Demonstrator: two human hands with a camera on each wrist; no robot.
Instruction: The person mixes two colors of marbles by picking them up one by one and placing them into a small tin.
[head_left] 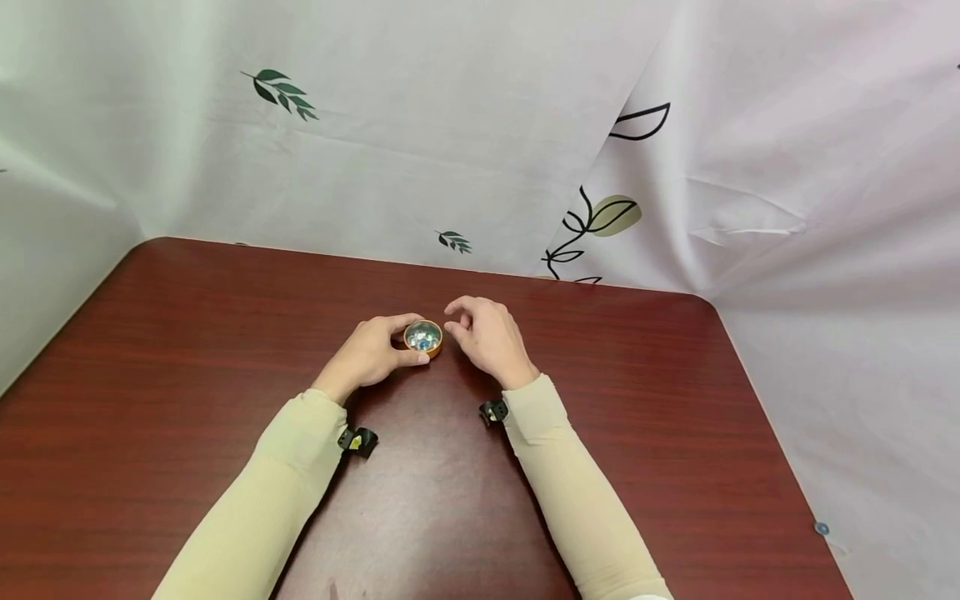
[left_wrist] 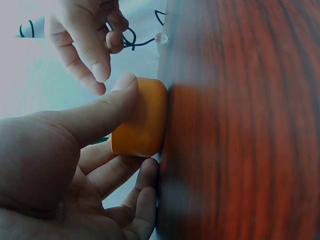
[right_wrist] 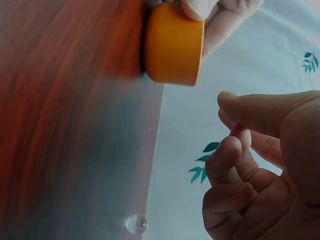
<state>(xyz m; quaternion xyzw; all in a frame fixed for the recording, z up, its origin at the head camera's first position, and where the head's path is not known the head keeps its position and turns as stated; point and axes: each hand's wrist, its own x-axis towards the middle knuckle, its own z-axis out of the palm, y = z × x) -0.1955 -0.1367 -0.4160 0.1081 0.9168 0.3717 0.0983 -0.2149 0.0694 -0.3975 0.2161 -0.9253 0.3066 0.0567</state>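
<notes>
A small orange bowl holding several shiny glass beads stands on the dark red wooden table. My left hand grips the bowl, thumb on its near side and fingers round the far side; the left wrist view shows the thumb pressed on the bowl. My right hand hovers just right of the bowl, apart from it, fingers loosely curled and holding nothing that I can see. In the right wrist view the bowl is above the curled fingers. One clear bead lies loose on the table.
White cloth with leaf prints hangs behind the table and along its right side. The same loose bead shows beyond the bowl in the left wrist view. A small blue round thing sits on the cloth at the right.
</notes>
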